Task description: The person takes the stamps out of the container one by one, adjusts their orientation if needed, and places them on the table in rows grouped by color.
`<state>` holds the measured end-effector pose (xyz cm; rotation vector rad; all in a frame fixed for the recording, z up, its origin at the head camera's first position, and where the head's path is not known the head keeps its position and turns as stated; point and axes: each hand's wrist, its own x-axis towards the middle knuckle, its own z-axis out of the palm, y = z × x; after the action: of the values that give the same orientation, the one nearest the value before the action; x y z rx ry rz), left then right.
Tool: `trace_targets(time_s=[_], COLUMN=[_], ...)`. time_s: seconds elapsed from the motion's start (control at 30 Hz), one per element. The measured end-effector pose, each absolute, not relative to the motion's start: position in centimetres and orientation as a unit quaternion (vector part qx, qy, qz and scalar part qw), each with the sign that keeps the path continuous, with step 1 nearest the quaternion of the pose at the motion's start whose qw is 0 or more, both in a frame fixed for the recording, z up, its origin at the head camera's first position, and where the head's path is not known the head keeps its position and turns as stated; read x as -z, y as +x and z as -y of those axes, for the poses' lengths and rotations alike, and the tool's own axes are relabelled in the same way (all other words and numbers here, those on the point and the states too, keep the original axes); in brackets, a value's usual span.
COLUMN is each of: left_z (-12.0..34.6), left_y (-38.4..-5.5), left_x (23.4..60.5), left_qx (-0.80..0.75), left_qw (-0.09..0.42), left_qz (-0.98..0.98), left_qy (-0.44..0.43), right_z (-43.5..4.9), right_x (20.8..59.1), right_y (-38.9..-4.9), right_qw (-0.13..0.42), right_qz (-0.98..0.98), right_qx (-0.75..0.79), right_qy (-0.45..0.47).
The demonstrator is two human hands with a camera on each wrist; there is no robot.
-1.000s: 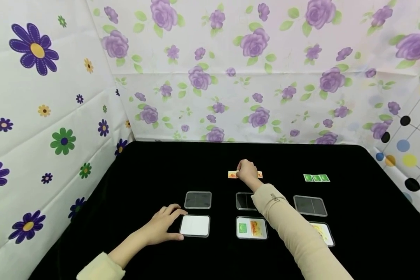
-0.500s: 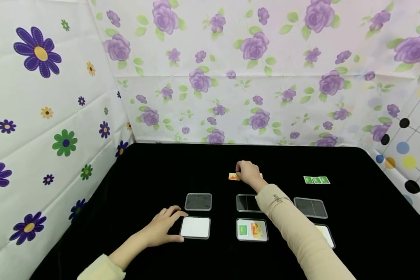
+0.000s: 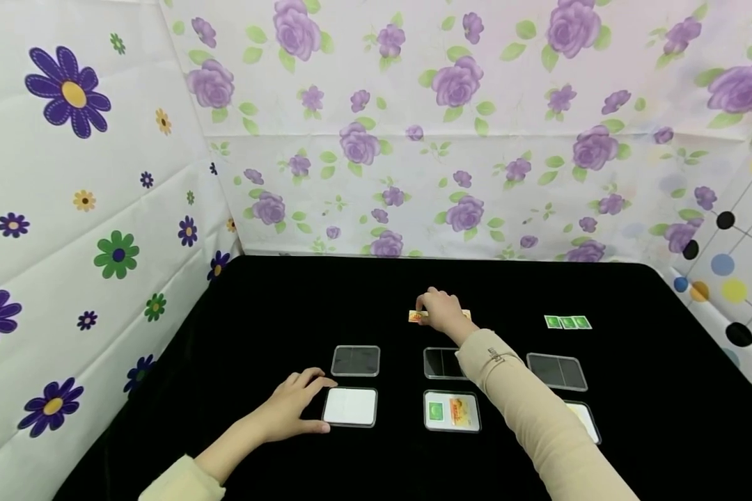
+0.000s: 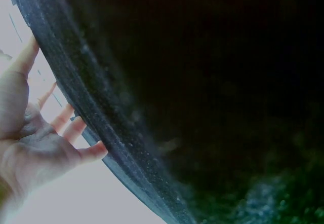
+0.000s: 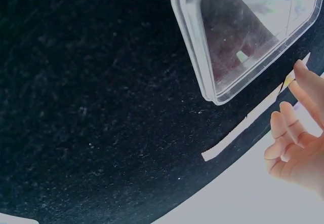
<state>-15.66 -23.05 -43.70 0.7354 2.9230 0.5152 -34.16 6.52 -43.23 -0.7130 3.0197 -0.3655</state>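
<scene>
My right hand (image 3: 443, 311) is over a short row of small orange picture cards (image 3: 415, 316) at the back centre, its fingers bent down. In the right wrist view the fingertips are right at one end of the card row (image 5: 243, 125), where one card tilts a little; I cannot tell whether they pinch it. My left hand (image 3: 297, 407) rests at the left side of a clear-edged case with a white insert (image 3: 349, 407), thumb and fingers spread around its left corners. In the left wrist view its fingers reach toward the black cloth's edge.
Behind the white case lies a clear case (image 3: 356, 361); another (image 3: 439, 363) is partly under my right sleeve, a third (image 3: 556, 371) stands right. A case with green and orange pictures (image 3: 451, 412) is front centre. Green cards (image 3: 567, 322) lie back right.
My right hand has shifted slightly left along the orange cards, and its fingertips have come toward the leftmost one. The left hand stays at the white case.
</scene>
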Motion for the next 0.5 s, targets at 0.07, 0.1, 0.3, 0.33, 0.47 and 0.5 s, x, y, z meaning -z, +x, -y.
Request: trace_targets(time_s=[0.07,0.1,0.3,0.33,0.47,0.5], left_z=[23.01,22.99,22.99,23.00,23.08,23.10], left_y=[-15.66,-15.66,-15.70,-15.70,-15.69,-15.70], left_x=[43.72,43.73,43.71,43.68,43.67,43.69], left_qx=[-0.169,-0.169,-0.170,-0.170,-0.169,-0.168], left_qw=[0.043,0.043,0.044,0.044,0.046,0.047], left_qz=[-0.955,-0.954,-0.955,-0.955,-0.955,-0.955], left_qy=[0.241,0.242,0.241,0.240,0.238,0.238], right_z=[-6.53,-6.57,-6.61,-6.58,-6.57,-6.62], right_x=[43.25,43.26,43.29,43.30,43.30,43.28], right_y=[-34.12,-34.10,-34.06,-34.07,-34.00,-34.04], right_qw=[0.012,0.013,0.007,0.006,0.011,0.013], right_qz=[-0.966,-0.966,-0.966,-0.965,-0.961,-0.960], right_qx=[0.118,0.120,0.135,0.140,0.162,0.168], right_qy=[-0.228,-0.228,-0.220,-0.219,-0.222,-0.223])
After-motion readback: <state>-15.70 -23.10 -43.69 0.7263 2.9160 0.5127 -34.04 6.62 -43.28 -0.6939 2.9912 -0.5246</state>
